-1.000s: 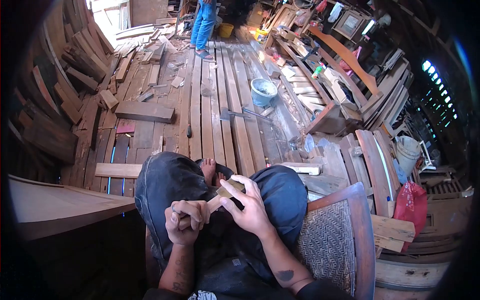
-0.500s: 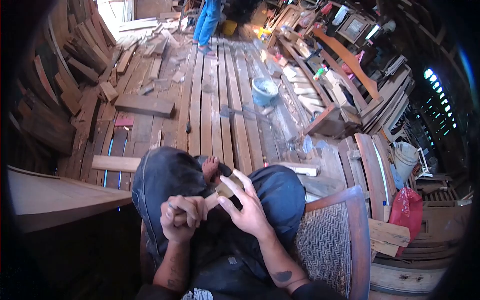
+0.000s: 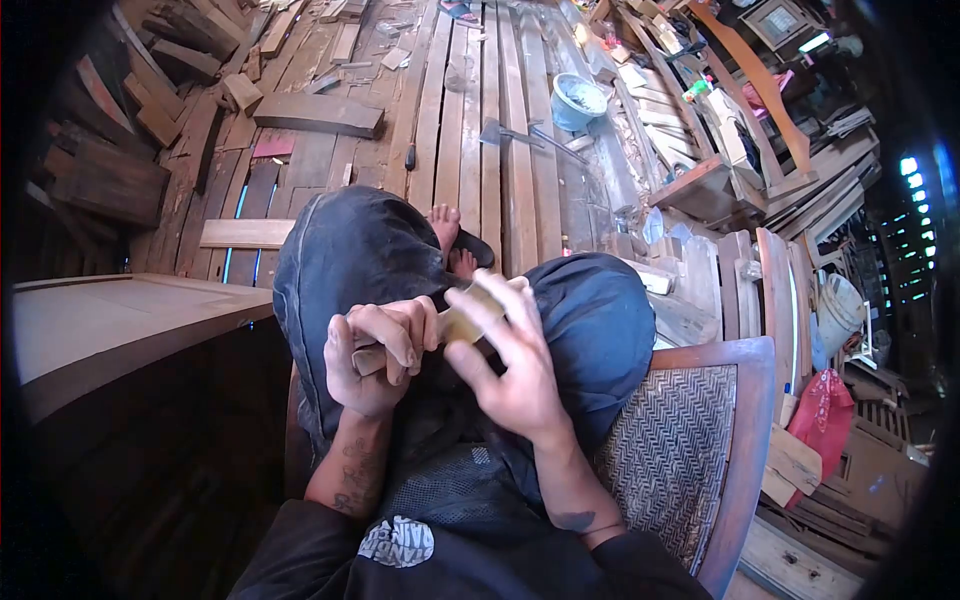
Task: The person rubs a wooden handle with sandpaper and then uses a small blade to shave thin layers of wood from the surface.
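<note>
My left hand (image 3: 375, 350) is closed around a small piece of light wood (image 3: 370, 361), whose blunt end shows below the fingers. Beside it, my right hand (image 3: 510, 365) is smeared by motion. A thin yellowish-tan flat piece (image 3: 463, 328) sits between its thumb and fingers, at the far end of the wood; its material is hard to make out. Both hands are above my lap, between my knees in dark trousers (image 3: 360, 250). My bare feet (image 3: 445, 225) show beyond, near a dark sandal.
I sit on a wooden seat with a woven panel (image 3: 675, 450). A pale board-topped piece (image 3: 120, 320) stands at my left. On the plank floor lie an axe-like tool (image 3: 510, 133), a thick timber block (image 3: 320, 114) and a blue bucket (image 3: 577, 100). Stacked wood lines both sides.
The view has tilted down, so the standing person at the back has mostly left the frame. My right hand has shifted along the wood, and the left hand has turned, showing the wood's end.
</note>
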### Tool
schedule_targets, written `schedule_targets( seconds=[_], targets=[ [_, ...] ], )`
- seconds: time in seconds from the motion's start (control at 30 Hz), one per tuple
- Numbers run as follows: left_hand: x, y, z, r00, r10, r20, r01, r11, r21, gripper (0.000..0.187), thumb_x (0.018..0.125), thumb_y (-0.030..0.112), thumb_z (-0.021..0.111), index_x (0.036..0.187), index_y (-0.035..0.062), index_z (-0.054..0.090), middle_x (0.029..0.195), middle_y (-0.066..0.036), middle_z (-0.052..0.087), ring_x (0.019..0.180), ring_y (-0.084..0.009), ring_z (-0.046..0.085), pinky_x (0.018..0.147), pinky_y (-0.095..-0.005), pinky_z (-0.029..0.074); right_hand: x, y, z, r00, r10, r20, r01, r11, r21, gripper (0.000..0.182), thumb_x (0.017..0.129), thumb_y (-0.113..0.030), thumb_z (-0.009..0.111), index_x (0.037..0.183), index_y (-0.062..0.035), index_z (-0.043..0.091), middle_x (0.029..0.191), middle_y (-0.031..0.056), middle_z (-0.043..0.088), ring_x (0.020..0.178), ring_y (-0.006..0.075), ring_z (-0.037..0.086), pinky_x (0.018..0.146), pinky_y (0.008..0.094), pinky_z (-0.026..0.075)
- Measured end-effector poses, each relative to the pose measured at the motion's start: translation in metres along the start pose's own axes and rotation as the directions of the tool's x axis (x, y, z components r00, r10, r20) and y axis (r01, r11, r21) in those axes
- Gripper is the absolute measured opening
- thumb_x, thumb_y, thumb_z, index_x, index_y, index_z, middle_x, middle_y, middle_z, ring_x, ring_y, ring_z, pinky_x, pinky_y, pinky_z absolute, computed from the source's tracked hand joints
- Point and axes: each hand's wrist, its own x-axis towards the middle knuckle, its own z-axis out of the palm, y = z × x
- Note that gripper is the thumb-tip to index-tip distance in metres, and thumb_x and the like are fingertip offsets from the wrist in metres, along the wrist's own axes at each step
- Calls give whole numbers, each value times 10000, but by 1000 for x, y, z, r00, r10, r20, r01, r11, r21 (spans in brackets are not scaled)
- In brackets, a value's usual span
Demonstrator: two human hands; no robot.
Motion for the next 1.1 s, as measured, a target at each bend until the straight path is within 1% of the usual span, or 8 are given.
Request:
schedule_targets(
  seconds=[0.17,0.3,0.53,0.6,0.7,0.83,0.97,1.1],
  targets=[
    [-1,-2,0,999,-18,-35,17,999,-38,686,1170,451,209,740,77,591,465,23,398,466,-150,380,613,-346,428,3,23,4,967,241,-85,-244,969,-31,456,1034,-365,688,1412,-110,690,1517,234,540,1430,443,502,1241,639,274],
    [-2,-1,4,996,-31,-82,25,997,-78,676,1173,447,198,755,74,578,475,21,387,474,-154,367,621,-353,434,1,-21,6,1000,0,9,0,1000,29,468,1016,-351,715,1416,-108,703,1502,238,550,1409,464,500,1230,580,311],
    [0,-2,3,997,-28,-74,25,999,-40,699,1178,468,146,741,99,547,488,44,371,462,-139,333,612,-348,423,2,27,11,969,205,-137,-206,979,9,436,1026,-295,701,1408,-86,707,1493,255,558,1406,440,508,1213,589,320],
    [-1,-1,1,994,-38,-100,30,997,-77,704,1176,474,156,735,80,538,493,30,366,476,-153,329,611,-360,422,-2,7,18,994,30,-104,-28,999,27,450,1023,-307,706,1434,-124,700,1523,236,539,1432,477,477,1252,606,269],
    [-3,1,-2,994,-49,-97,42,996,-76,707,1175,476,141,719,97,526,487,34,378,455,-149,323,599,-360,427,-3,-2,16,998,7,-60,-5,1000,21,464,1007,-312,719,1427,-116,701,1513,237,548,1420,476,479,1255,606,255],
    [-2,3,-1,994,-60,-90,54,997,-60,685,1174,465,150,750,87,532,482,37,384,447,-140,332,570,-351,434,4,32,14,960,200,-198,-197,980,35,403,1021,-222,696,1382,-44,712,1496,248,555,1376,462,511,1170,504,405],
    [-3,8,5,988,-53,-142,40,995,-89,611,1177,442,180,847,80,544,528,21,443,446,-128,368,538,-344,442,-1,-12,9,998,64,2,-64,995,81,448,1014,-336,713,1407,-121,713,1520,217,553,1467,451,452,1262,575,268],
    [-1,9,10,989,15,-148,-15,1000,4,555,1177,419,201,874,98,538,511,31,436,418,-126,363,532,-317,448,2,22,7,979,155,-130,-155,988,10,439,1024,-324,697,1403,-101,710,1478,198,602,1444,418,487,1243,582,285]
  ],
)
